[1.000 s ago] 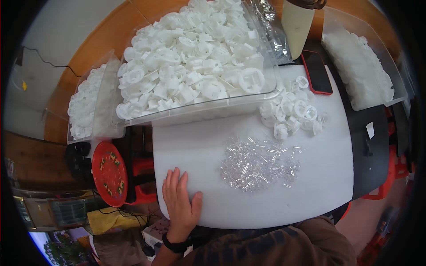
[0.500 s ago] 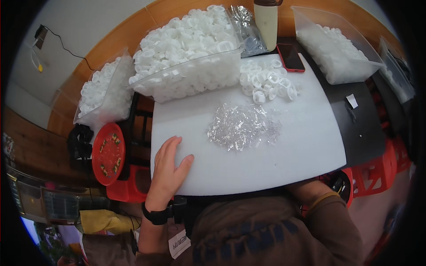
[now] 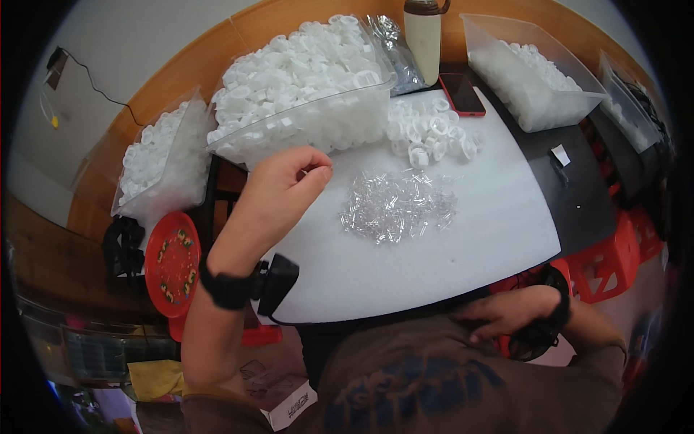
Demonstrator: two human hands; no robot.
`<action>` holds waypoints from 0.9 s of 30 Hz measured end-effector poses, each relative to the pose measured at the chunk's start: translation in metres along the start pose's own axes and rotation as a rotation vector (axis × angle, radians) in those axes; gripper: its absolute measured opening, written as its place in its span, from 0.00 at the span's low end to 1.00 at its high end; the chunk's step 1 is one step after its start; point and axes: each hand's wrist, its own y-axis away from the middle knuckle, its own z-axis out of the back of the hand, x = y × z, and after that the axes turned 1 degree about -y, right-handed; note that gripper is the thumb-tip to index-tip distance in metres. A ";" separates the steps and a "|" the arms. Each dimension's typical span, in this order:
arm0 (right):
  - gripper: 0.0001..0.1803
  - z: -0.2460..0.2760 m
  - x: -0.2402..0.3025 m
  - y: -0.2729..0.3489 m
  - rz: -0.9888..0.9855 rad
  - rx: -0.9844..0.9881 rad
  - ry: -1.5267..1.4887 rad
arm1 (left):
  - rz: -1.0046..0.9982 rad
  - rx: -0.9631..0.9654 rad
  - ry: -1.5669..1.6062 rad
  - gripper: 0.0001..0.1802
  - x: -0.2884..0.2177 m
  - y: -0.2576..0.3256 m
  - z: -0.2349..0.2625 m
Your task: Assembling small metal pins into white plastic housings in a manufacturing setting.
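My left hand (image 3: 283,194) is raised over the left side of the white board (image 3: 499,224). Its fingers curl in with thumb and forefinger meeting; whatever they may hold is hidden. Just beyond it stands a big clear bin (image 3: 318,119) heaped with white plastic ring-shaped parts. To its right a pile of small clear plastic pins (image 3: 397,206) lies on the board. A loose group of white ring-shaped parts (image 3: 430,130) lies behind that pile. My right hand (image 3: 510,311) rests low by my lap below the board's near edge, its fingers loosely apart, holding nothing visible.
More clear bins of white parts stand at the left (image 3: 163,159) and the right (image 3: 531,87). A red phone (image 3: 463,95), a bottle (image 3: 423,43) and a silvery bag (image 3: 397,58) sit at the back. Left of the board is a red round tray (image 3: 173,264).
My left hand has risen off the board's near left part, moved away toward the big bin, and its fingers have curled. My right hand has come into fuller view near my lap.
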 end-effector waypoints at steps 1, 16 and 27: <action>0.34 0.009 0.015 0.012 0.066 -0.030 0.022 | -0.013 0.048 -0.054 0.11 0.015 -0.014 -0.007; 0.13 0.174 0.007 -0.024 -0.122 -1.411 0.221 | -0.108 -0.174 -0.607 0.10 0.077 -0.062 -0.051; 0.12 0.180 -0.006 -0.015 0.007 -1.192 0.037 | -0.100 -0.168 -0.678 0.08 0.072 -0.063 -0.054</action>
